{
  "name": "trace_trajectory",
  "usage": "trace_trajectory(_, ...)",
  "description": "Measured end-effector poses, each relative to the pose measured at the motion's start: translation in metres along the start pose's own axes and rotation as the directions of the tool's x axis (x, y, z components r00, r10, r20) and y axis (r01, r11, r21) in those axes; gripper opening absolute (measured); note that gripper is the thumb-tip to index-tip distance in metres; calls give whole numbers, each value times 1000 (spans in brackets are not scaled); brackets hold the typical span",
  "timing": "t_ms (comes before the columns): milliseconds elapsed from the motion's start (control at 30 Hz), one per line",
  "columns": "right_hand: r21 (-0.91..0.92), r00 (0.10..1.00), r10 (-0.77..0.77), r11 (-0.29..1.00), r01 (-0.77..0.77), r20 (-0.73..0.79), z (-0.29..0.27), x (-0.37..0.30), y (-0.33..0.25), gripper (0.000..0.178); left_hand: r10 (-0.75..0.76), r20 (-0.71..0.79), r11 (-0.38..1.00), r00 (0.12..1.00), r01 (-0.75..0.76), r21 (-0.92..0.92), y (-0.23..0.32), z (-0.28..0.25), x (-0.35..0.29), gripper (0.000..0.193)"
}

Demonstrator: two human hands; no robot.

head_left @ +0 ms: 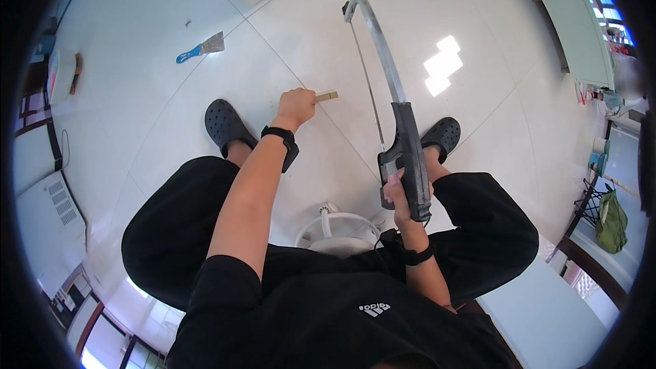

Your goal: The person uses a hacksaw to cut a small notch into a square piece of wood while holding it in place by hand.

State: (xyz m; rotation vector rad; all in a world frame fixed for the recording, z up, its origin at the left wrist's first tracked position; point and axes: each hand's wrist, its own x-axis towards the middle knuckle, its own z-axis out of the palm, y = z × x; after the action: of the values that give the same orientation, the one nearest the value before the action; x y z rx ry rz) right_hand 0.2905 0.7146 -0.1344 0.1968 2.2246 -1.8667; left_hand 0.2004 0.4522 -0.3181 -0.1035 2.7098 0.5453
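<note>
My right hand (398, 193) is wrapped round the black grip of a hacksaw (387, 61), whose curved metal frame points away from me and whose thin blade is on the left side. My left hand (297, 108) is closed in a fist on a small, light-brown wooden stick (327, 96); its end juts out to the right, and the rest is hidden by the fingers. The saw blade and the stick are apart. On the floor beyond my left foot lies a putty knife (202, 48) with a blue handle.
White tiled floor (287, 34) spreads around my feet in dark clogs (229, 126). Between my knees is a white round stool base (326, 229). At the far right stands a pale cabinet (577, 31); a green bag (611, 222) hangs below it. A white vented unit (53, 212) stands left.
</note>
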Motion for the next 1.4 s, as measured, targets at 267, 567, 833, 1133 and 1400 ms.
trace_trajectory(267, -88, 988, 40, 996, -27, 150, 16, -1, 25, 15, -28, -35, 997, 999, 25, -80, -1, -2, 2, 14)
trace_trajectory(567, -228, 976, -49, 969, 99, 213, 30, 0, 38, 15, -54, 23, 997, 998, 55, -53, -2, -10, 8, 13)
trace_trajectory(833, -286, 960, -81, 945, 159, 268, 34, -5, 39, 17, -71, 41, 996, 997, 74, -54, -2, -7, 7, 14)
trace_trajectory(1133, -99, 892, 76, 994, -35, 445, 34, -16, 31, 32, -55, 9, 998, 998, 55, -40, 1, -7, 5, 14)
trace_trajectory(1400, -46, 591, 88, 995, -85, 802, 8, -1, 36, 102, -63, 6, 998, 998, 62, 28, 1, -5, 7, 14)
